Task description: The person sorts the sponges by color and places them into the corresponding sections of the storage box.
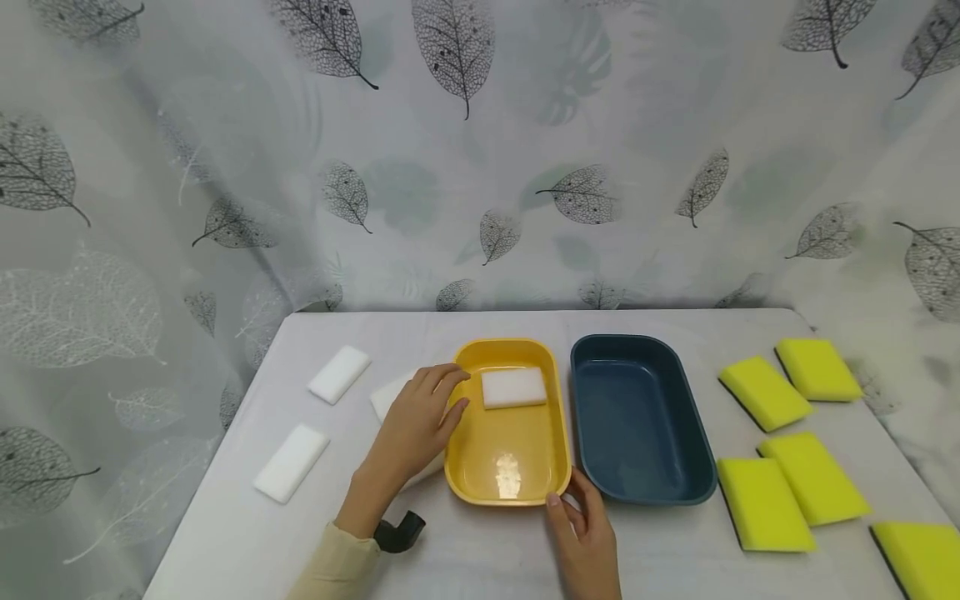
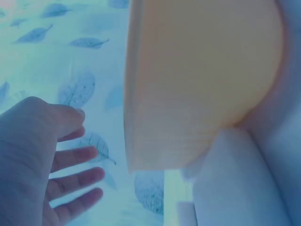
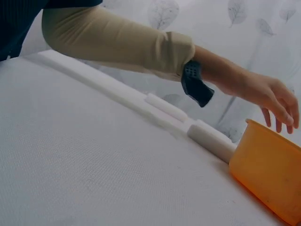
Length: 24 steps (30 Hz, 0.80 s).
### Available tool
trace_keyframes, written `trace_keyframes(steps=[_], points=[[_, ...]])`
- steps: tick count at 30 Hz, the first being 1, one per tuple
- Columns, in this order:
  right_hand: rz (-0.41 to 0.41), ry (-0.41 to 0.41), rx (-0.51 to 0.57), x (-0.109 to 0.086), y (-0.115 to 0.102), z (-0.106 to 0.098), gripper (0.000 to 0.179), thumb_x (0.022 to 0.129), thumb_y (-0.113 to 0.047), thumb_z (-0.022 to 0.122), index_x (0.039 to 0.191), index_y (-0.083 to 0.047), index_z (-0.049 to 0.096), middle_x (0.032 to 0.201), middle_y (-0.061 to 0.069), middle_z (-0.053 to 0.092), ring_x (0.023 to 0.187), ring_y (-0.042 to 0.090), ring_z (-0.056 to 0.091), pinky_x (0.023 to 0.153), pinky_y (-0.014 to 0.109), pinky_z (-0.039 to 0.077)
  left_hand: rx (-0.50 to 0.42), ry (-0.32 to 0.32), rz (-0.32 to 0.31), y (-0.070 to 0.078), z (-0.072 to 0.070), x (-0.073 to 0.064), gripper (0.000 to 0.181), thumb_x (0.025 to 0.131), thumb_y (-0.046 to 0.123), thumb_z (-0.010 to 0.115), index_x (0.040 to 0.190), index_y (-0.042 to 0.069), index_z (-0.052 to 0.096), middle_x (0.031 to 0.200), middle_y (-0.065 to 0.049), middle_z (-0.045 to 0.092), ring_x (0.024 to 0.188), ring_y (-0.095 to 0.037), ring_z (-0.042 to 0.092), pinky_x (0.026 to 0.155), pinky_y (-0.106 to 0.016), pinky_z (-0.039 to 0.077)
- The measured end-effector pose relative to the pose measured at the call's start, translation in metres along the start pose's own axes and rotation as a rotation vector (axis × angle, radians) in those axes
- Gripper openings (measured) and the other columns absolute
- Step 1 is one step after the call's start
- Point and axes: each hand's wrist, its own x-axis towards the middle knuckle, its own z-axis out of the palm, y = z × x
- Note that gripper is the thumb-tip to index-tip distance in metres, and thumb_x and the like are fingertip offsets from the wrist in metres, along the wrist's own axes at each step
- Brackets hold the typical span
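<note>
A white sponge (image 1: pixel 514 388) lies in the upper part of a yellow tray (image 1: pixel 510 467). Over the tray's left rim hovers my left hand (image 1: pixel 420 421), its fingers loosely bent and holding nothing. In the left wrist view the fingers of this hand (image 2: pixel 56 165) are spread beside the yellow tray's wall (image 2: pixel 197 80). My right hand (image 1: pixel 587 533) holds the tray's near right corner, thumb at the front and fingers round the side. The right wrist view shows the left hand (image 3: pixel 268 96) above the tray's rim (image 3: pixel 268 127), but not the right hand.
Beside the yellow tray stands a dark blue tray (image 1: pixel 645 417). Several yellow sponges (image 1: pixel 765 504) with dark undersides lie at the right. More white sponges (image 1: pixel 292 463) lie at the left, two partly hidden by my left arm. A leaf-patterned curtain (image 1: pixel 525 167) hangs behind the table.
</note>
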Motion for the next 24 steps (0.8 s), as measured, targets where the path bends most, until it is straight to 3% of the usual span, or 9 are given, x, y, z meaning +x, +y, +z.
trace_keyframes(steps=[9,15,24], points=[[-0.010,0.005,-0.009,0.001,0.004,-0.001,0.058,0.104,-0.026,0.066,0.153,-0.003,0.046,0.145,0.023,0.057,0.111,-0.015,0.056,0.092,0.006,0.052,-0.023,0.027,-0.157,-0.003,-0.005,-0.045,0.042,0.097,0.021,0.074,0.136,0.013,0.063,0.134,-0.006,0.066,0.121,-0.029,0.064,0.094,-0.046,0.059],[-0.018,0.023,-0.026,0.001,0.004,-0.001,0.057,0.104,-0.028,0.067,0.152,-0.003,0.047,0.144,0.021,0.058,0.111,-0.016,0.056,0.093,0.006,0.052,0.011,-0.059,-0.257,-0.008,-0.002,-0.073,0.054,0.092,0.026,0.080,0.141,0.015,0.059,0.134,-0.007,0.065,0.122,-0.031,0.062,0.087,-0.047,0.058],[-0.007,0.004,-0.007,0.000,0.002,0.001,0.059,0.104,-0.027,0.066,0.153,-0.003,0.045,0.145,0.023,0.057,0.110,-0.011,0.061,0.092,0.006,0.052,0.041,-0.130,-0.312,-0.010,0.004,-0.097,0.070,0.085,0.039,0.084,0.145,0.012,0.057,0.138,-0.009,0.062,0.126,-0.034,0.059,0.088,-0.051,0.057]])
